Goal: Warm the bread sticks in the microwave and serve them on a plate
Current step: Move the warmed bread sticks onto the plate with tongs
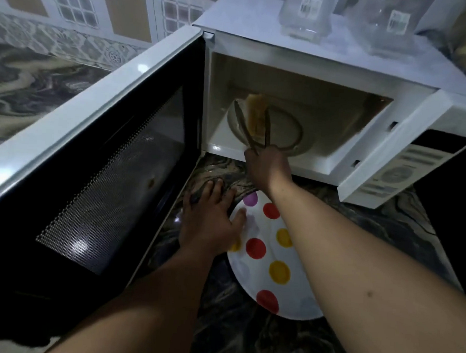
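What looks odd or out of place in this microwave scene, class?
A small brown spot marks the inside of the open door, like a stain. Two glass jars stand on the microwave. Nothing looks spilled.

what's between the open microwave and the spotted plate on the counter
Head view: only a strip of dark marbled countertop, crossed by the right hand gripping metal tongs; the left hand rests at the white spotted plate's rim.

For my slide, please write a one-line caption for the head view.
Right hand lifts bread sticks from the open microwave with tongs; left hand steadies a dotted plate.
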